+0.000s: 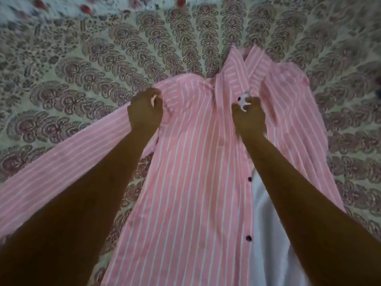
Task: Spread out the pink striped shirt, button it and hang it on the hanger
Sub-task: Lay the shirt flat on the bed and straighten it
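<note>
1. Under both hands, on a patterned bedspread [82,69], the pink striped shirt [195,172] lies front up. Its collar [243,65] is just past the fingertips and the hem end runs back toward the person.
2. Left hand [145,112]: fingers curled tight, clamped on a bunch of shirt fabric at the chest/shoulder area. Cloth puckers right beside the knuckles, on the side toward the other hand.
3. Right hand [248,116]: fingers curled in, pinching a bit of white cloth at the shirt's front edge, just short of the collar. Top button [239,98], dark, sits touching-close to the fingertips, on their inner side.
4. Behind the r. fingers, along the forearm, 2 more dark buttons [249,179] sit on the front edge. White cloth [266,213] shows beside that edge; can't tell if it's the shirt's inside or sth else.
5. Out from the l. fingers, a long sleeve [51,162] stretches away & back along the l. forearm, flat on the bedspread.
6. Beyond the r. fingers to the outer side, the other sleeve [288,96] lies folded over, rumpled, near the collar.
</note>
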Available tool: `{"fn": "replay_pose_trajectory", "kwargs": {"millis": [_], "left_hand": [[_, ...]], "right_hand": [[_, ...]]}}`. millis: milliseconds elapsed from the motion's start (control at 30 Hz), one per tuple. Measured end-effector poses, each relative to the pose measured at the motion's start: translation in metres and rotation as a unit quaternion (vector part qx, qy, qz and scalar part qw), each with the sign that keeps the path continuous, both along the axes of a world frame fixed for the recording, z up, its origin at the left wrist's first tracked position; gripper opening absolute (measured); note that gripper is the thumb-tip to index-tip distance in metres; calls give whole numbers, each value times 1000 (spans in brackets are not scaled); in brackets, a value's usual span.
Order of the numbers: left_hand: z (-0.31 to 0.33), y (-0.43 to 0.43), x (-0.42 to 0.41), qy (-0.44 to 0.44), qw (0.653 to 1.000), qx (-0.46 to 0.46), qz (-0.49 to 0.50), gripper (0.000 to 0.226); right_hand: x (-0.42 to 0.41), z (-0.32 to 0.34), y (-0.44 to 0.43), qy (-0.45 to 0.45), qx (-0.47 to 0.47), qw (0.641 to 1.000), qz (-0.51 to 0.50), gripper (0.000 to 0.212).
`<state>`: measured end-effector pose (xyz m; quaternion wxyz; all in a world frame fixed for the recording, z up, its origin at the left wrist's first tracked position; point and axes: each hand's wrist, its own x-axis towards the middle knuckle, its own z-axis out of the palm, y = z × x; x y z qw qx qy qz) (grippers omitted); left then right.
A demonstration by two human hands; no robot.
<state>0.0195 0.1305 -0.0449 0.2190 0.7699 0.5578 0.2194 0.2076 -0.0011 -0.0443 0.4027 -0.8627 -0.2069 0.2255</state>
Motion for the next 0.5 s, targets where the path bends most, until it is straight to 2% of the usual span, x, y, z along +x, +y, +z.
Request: {"fn": "replay_pose_trajectory", "kwargs": {"millis": [133,200,267,300,400,467,500], "left_hand": [[-9,47,47,66,998,-12,-17,32],[-14,63,65,46,996,-29,-70,34],[-17,72,78,31,989,-39,-142,44],[-21,75,83,55,982,-35,-179,47],[-29,78,87,188,951,58,-238,37],[-29,82,88,169,956,94,-221,29],[-23,84,90,103,969,80,-208,27]], "right_hand": [[33,-17,67,138,29,988,-62,62],[47,-24,85,182,65,978,-82,59],[60,-30,93,162,63,984,-42,40],[65,-30,94,140,44,989,-17,31],[82,-31,102,111,54,992,15,25],[90,-30,108,96,81,992,25,21],[90,-26,108,96,89,991,33,21]]}}
